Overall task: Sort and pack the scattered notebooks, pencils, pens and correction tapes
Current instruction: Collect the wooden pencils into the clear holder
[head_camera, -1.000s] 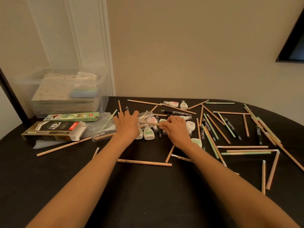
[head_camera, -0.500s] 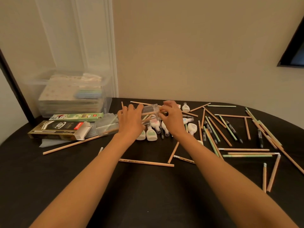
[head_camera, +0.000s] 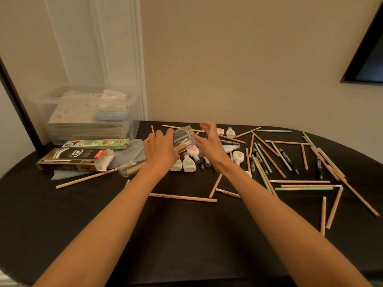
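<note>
Worktop (head_camera: 186, 245): dark, matte surface with a rounded far edge, filling the lower half of the view. Wall (head_camera: 248, 59): plain beige, rising directly behind the worktop. White moulded trim (head_camera: 137, 59): vertical strips on the wall at left, running down to the worktop's far edge. Dark slanted bar (head_camera: 18, 104): at the far left, leaning from the upper left down toward the worktop's rear corner. Dark framed panel (head_camera: 371, 59): mounted on the wall at the upper right, cut off by the frame edge, its inner surface bluish-black; what it is cannot be told.
</note>
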Available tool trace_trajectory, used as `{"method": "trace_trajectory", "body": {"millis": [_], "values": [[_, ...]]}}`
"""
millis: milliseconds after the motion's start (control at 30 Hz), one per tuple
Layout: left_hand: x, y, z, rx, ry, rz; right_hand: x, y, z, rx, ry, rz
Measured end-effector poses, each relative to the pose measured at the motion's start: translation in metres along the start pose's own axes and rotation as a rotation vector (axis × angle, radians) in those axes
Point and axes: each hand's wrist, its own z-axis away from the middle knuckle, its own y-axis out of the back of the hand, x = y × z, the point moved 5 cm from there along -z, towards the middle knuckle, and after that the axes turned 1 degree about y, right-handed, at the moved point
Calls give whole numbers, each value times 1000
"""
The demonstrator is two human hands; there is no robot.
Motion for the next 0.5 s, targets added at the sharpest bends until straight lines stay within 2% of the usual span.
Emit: {"method": "trace_trajectory", "body": {"millis": [100,133,200,300,367,500], "values": [[-3,2,2,10,7,-9,7,10,5,36,-121,-288],[-5,4,1,14,11,-13,9,16,8,59,-127,-302],[-10,8,3,21,25,-27,12,19,16,-36,-112,-27],[-13,11,8,30,49,-46,21,-10,41,-506,-133,481],[-13,8,15,25,57,-49,31,-31,58,-698,-116,713],[-15,8,25,29,71,-39,37,-49,71,-688,-72,848]]}}
